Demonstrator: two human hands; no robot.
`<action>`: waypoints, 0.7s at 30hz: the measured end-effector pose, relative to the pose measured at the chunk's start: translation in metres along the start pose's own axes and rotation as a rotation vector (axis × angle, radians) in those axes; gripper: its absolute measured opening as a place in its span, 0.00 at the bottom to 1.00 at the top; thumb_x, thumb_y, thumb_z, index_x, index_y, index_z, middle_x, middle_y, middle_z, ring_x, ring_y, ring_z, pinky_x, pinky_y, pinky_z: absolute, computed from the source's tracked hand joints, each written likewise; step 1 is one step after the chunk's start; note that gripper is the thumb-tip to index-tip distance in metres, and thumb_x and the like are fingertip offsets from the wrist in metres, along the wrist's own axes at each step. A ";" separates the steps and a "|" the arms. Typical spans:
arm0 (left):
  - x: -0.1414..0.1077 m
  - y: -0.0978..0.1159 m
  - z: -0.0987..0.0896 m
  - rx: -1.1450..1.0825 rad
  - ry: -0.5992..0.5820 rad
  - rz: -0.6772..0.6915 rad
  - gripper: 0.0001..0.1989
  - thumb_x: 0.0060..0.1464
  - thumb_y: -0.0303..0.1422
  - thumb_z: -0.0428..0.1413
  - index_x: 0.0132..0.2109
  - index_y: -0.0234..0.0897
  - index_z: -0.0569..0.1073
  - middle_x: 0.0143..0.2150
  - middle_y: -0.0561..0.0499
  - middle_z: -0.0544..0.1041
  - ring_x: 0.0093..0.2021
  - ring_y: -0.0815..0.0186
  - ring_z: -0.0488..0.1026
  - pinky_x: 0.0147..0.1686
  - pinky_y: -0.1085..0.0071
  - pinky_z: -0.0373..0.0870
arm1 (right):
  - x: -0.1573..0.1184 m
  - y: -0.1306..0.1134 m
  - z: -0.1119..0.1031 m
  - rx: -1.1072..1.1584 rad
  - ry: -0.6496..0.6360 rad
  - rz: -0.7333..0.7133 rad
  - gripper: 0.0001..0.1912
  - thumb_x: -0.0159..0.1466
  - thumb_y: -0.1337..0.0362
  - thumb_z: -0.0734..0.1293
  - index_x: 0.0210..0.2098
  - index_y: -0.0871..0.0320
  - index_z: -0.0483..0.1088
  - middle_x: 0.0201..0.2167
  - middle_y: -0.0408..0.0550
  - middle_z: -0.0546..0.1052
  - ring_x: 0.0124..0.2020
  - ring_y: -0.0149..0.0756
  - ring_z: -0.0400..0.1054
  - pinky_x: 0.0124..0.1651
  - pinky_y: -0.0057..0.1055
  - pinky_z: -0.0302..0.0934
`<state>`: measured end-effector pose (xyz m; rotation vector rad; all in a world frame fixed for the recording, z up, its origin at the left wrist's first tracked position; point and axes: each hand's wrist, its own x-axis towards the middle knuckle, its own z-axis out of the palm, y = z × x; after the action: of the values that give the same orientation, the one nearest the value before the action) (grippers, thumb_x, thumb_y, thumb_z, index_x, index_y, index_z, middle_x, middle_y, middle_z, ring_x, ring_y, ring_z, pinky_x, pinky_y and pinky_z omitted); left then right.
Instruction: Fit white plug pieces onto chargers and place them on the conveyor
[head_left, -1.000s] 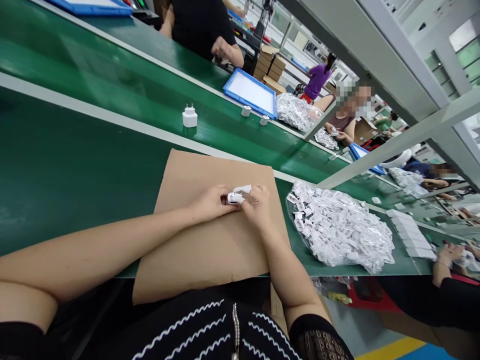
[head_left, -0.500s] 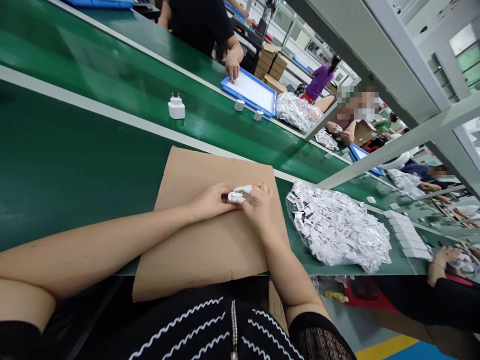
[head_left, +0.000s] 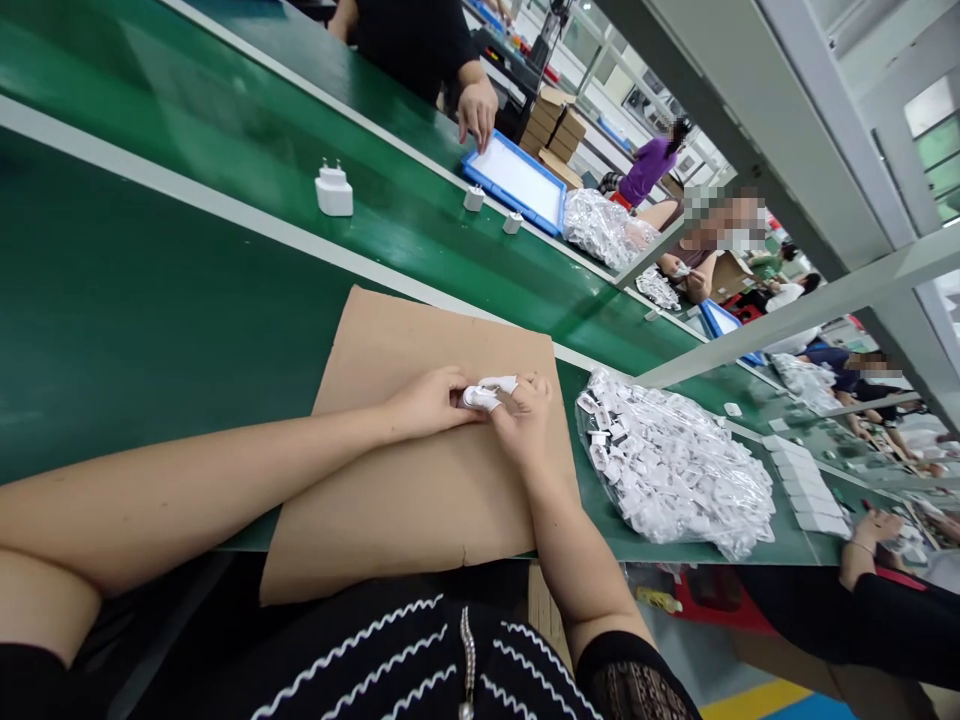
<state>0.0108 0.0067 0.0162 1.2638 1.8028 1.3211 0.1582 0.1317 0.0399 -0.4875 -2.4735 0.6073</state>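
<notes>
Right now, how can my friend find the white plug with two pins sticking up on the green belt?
Start at the blue-framed tray on the far green belt. Look left along the belt, past two small white pieces, to a white plug. It is bigger than those pieces, and its two pins point up.

The person wore a black knit top (head_left: 352, 660) with rows of wavy white lines, a silver beaded strip (head_left: 466, 665) down its centre, and a sheer black lace sleeve (head_left: 634, 692).
</notes>
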 end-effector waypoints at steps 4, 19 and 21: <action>-0.001 -0.002 0.001 -0.019 0.006 0.024 0.20 0.48 0.51 0.66 0.32 0.37 0.77 0.31 0.50 0.71 0.31 0.62 0.69 0.31 0.67 0.65 | 0.000 0.000 0.000 -0.017 -0.043 0.013 0.12 0.61 0.70 0.70 0.40 0.47 0.81 0.36 0.43 0.81 0.48 0.44 0.67 0.70 0.50 0.44; -0.008 -0.008 0.012 0.152 0.070 0.145 0.15 0.55 0.47 0.59 0.34 0.39 0.75 0.30 0.50 0.72 0.32 0.60 0.70 0.32 0.66 0.67 | -0.011 -0.001 0.018 0.164 0.027 0.142 0.09 0.59 0.67 0.74 0.39 0.51 0.79 0.37 0.41 0.79 0.49 0.38 0.70 0.66 0.42 0.51; -0.006 -0.010 0.011 0.144 0.049 0.119 0.17 0.55 0.49 0.59 0.38 0.39 0.77 0.33 0.48 0.76 0.34 0.58 0.73 0.35 0.65 0.70 | -0.010 0.001 0.023 0.334 0.104 0.194 0.15 0.59 0.62 0.76 0.46 0.51 0.78 0.44 0.44 0.80 0.51 0.38 0.71 0.65 0.41 0.56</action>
<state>0.0190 0.0053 0.0020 1.4469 1.9113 1.3161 0.1534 0.1207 0.0180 -0.6109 -2.1835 1.0245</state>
